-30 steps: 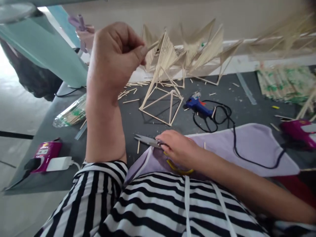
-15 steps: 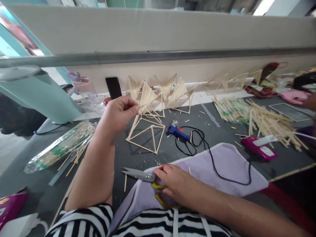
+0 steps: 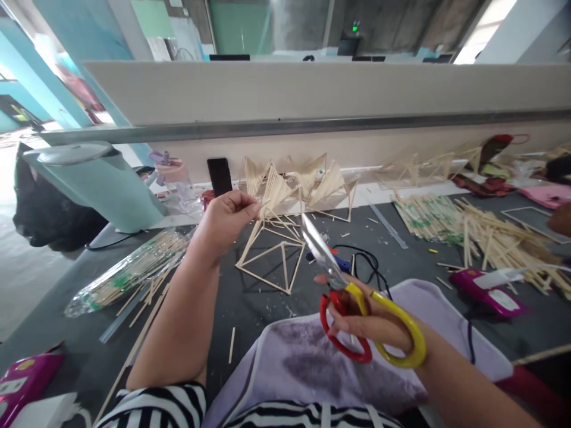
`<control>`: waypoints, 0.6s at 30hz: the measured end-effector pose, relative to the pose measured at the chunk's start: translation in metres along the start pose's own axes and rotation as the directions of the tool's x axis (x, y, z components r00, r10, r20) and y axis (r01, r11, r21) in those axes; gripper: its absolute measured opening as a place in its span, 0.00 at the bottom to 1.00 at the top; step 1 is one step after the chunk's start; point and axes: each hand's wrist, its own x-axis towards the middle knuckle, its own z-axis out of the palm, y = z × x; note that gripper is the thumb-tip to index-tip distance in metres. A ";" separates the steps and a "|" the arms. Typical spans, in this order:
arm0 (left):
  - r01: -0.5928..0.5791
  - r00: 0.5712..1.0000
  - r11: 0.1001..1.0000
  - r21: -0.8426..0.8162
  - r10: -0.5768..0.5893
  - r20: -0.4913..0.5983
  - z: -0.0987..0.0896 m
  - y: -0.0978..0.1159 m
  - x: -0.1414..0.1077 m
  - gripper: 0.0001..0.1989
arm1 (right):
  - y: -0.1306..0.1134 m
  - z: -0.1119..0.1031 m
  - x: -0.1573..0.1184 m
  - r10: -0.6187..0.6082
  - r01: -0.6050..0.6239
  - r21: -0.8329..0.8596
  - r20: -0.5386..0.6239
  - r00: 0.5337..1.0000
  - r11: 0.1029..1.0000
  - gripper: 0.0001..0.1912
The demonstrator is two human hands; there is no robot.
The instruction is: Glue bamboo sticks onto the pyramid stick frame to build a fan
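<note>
Head view: silver scissors point(image 3: 331, 268), handles red and yellow, in the grip of right hand point(image 3: 379, 321); left hand point(image 3: 228, 220) pinched, contents unclear.

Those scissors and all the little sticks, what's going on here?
The right hand holds up metal scissors with red and yellow handles. The left hand pinches at the pale wooden stick structure standing on the dark grey table. A blue glue gun lies behind the scissors, partly hidden.

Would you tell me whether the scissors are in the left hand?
No, the right hand holds the scissors, while the left hand is raised near the stick frames.
</note>
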 end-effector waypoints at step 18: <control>0.017 0.991 0.902 -0.431 -0.072 -0.111 0.010 0.009 -0.004 0.07 | -0.053 -0.002 0.125 -0.639 0.428 -0.804 0.080 0.765 0.412 0.30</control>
